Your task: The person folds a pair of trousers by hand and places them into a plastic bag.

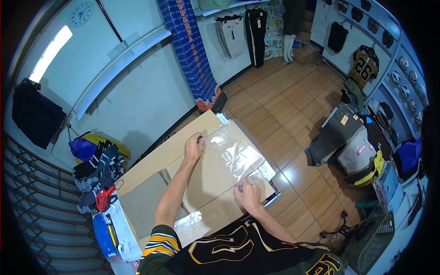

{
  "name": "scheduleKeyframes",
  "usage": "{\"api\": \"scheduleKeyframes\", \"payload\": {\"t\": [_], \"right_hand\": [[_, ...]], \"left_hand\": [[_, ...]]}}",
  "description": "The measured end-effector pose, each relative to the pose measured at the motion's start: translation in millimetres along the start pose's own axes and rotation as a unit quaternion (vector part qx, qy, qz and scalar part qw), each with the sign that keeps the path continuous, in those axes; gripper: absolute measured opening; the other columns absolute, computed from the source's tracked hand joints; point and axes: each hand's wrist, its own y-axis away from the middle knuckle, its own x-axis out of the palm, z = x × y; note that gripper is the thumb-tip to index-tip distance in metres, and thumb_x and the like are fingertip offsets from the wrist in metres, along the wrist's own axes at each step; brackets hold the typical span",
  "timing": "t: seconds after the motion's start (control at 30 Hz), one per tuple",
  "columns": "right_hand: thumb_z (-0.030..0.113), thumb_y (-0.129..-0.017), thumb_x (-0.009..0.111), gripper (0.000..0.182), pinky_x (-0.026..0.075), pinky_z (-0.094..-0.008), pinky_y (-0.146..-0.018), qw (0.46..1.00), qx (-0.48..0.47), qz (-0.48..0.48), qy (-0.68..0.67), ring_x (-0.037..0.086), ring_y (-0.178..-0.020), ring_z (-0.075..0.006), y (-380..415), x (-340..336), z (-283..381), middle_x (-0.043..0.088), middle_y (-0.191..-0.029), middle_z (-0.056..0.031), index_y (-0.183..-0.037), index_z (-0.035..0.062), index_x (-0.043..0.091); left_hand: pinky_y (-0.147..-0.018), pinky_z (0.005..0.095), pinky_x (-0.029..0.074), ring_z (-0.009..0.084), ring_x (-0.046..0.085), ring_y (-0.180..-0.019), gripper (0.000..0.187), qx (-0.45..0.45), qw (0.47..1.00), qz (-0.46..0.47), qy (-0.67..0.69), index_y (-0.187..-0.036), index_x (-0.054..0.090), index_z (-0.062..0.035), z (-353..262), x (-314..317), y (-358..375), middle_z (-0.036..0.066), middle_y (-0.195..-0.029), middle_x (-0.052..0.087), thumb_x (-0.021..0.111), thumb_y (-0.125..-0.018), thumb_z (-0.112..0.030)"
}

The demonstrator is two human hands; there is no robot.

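A clear plastic bag (238,153) lies spread over the cardboard-topped table (201,176), shiny with reflections. My left hand (194,145) is closed at the bag's upper left corner, fingers pinched on its edge. At the bag's lower edge, my right hand (249,196) is also closed, thumb and fingers pinching the plastic. Left of my left forearm lies a folded grey-brown garment (149,201), partly hidden by the arm. Another piece of clear plastic (190,224) rests near my body.
At the table's left end are a red-handled tool (104,198), a yellow-and-black cutter (111,230) and a pile of dark gloves (103,160). Folded trousers (339,130) are stacked at right, beside a green crate (372,243). A person's legs (288,46) show at the back.
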Motion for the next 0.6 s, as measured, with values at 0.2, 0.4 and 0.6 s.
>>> {"api": "scheduleKeyframes", "payload": {"t": [0.2, 0.4, 0.6], "right_hand": [[0.018, -0.084, 0.066, 0.018, 0.051, -0.0555, -0.058, 0.994, -0.075, 0.070, 0.035, 0.067, -0.061, -0.0437, 35.3, 37.7, 34.7, 0.066, -0.066, -0.0238, -0.085, 0.0006, 0.066], [0.018, -0.084, 0.065, 0.019, 0.051, -0.0561, -0.058, 0.989, -0.108, 0.095, 0.038, 0.067, -0.061, -0.0442, 57.9, 62.1, 63.8, 0.066, -0.066, -0.0242, -0.087, -0.0009, 0.067], [0.021, -0.084, 0.068, 0.018, 0.053, -0.0521, -0.059, 0.990, -0.103, 0.065, 0.078, 0.067, -0.061, -0.0414, 67.4, 79.5, 75.5, 0.066, -0.064, -0.0205, -0.083, 0.0027, 0.067]], "left_hand": [[-0.079, 0.0425, 0.053, 0.0366, 0.068, -0.088, 0.014, 0.032, 0.998, -0.005, -0.052, -0.098, 0.068, -0.0020, 35.4, -52.8, 36.6, 0.018, -0.094, 0.070, 0.069, -0.088, -0.012], [-0.080, 0.0438, 0.052, 0.0382, 0.067, -0.091, 0.014, 0.069, 0.991, 0.012, -0.114, -0.097, 0.068, -0.0025, 56.1, -99.2, 63.6, 0.018, -0.095, 0.070, 0.069, -0.088, -0.013], [-0.083, 0.0434, 0.053, 0.0336, 0.070, -0.096, 0.020, -0.023, 0.996, 0.077, -0.038, -0.107, 0.070, -0.0034, 75.7, -121.4, 71.6, 0.018, -0.102, 0.071, 0.069, -0.087, -0.008]]}}
